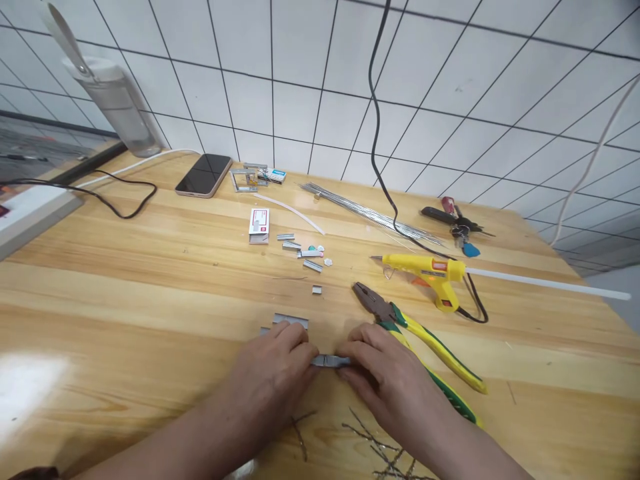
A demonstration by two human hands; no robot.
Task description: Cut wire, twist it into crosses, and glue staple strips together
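Observation:
My left hand (280, 360) and my right hand (380, 367) meet near the front of the table. Their fingertips pinch opposite ends of a grey strip of staples (331, 361). A break or bend line shows near its middle. Just beyond my left fingers lie more staple strips (291, 321), partly covered by that hand. Farther back are several short staple pieces (313, 266) and a small white and red box (259, 225). Combination pliers (440, 350) with yellow and green handles rest beside my right hand, which hides part of one handle.
A yellow glue gun (425, 267) with a white stick lies at the right, its black cord running up the wall. Behind are metal wires (370, 212), keys (460, 227), a phone (204, 175) and a bottle (115, 107). Twisted wire scraps (395, 460) lie near my right forearm.

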